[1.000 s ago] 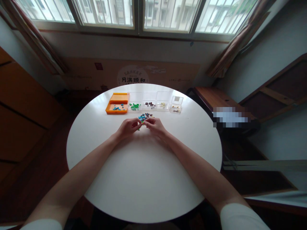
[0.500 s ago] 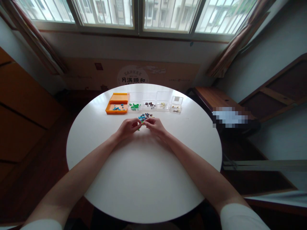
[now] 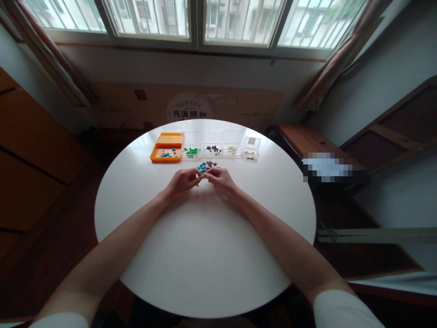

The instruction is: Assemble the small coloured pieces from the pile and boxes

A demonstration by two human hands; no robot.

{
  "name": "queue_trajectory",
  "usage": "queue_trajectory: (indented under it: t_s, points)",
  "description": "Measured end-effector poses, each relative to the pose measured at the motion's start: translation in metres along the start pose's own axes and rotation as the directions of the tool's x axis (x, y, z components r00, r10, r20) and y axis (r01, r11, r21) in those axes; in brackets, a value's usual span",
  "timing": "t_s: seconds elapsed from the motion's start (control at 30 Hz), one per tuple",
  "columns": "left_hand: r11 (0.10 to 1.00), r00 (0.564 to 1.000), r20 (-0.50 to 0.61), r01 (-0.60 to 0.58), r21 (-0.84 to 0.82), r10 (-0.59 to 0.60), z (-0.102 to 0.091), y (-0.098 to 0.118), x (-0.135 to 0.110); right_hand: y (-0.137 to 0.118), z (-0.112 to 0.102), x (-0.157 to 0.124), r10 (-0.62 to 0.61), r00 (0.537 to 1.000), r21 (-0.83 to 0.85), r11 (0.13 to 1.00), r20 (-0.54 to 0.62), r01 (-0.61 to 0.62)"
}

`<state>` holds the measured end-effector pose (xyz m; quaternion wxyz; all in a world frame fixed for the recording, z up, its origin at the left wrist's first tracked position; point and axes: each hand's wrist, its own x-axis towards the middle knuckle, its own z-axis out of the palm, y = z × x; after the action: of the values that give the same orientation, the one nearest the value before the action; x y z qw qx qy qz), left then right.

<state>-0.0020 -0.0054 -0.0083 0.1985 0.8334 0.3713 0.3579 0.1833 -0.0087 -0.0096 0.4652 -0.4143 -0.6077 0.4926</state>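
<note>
My left hand (image 3: 182, 180) and my right hand (image 3: 221, 178) meet at the middle of the round white table (image 3: 205, 255), fingertips pinched together on a tiny piece I cannot make out. Just beyond the fingertips lies a small heap of mixed coloured pieces (image 3: 205, 166). Farther back stands a row of boxes: an orange tray (image 3: 167, 148) with blue pieces, a clear box with green pieces (image 3: 191, 151), a clear box with dark pieces (image 3: 213, 149), a clear box with pale pieces (image 3: 232, 149) and a small clear box (image 3: 251, 149).
A wooden bench (image 3: 300, 139) stands to the right of the table, with a blurred patch on it. A wooden cabinet (image 3: 30, 136) is on the left. A cardboard panel (image 3: 191, 107) leans under the window behind the table.
</note>
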Motion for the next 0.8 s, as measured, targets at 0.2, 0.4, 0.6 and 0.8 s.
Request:
queue_trajectory:
  t_s: [0.2,0.4,0.6,0.8]
  points:
    - [1.000,1.000,-0.002,0.001,0.001,-0.001,0.0001,-0.0008,0.0000,-0.0005,0.0006,0.0005,0.019,1.000,0.024,1.000,-0.003,-0.019]
    - [1.000,1.000,-0.004,0.002,0.000,-0.002,0.0000,-0.0013,0.0000,-0.0007,0.0008,0.0003,0.018,1.000,0.025,1.000,-0.005,-0.018]
    - [1.000,1.000,-0.002,-0.002,-0.001,0.002,0.0004,-0.0009,0.0002,-0.0005,0.0006,-0.0003,0.011,1.000,0.004,1.000,-0.005,-0.011]
    - [1.000,1.000,0.002,-0.005,0.007,0.005,-0.0001,-0.0004,0.0003,0.0006,0.0012,0.0005,0.013,1.000,0.022,1.000,-0.003,-0.013]
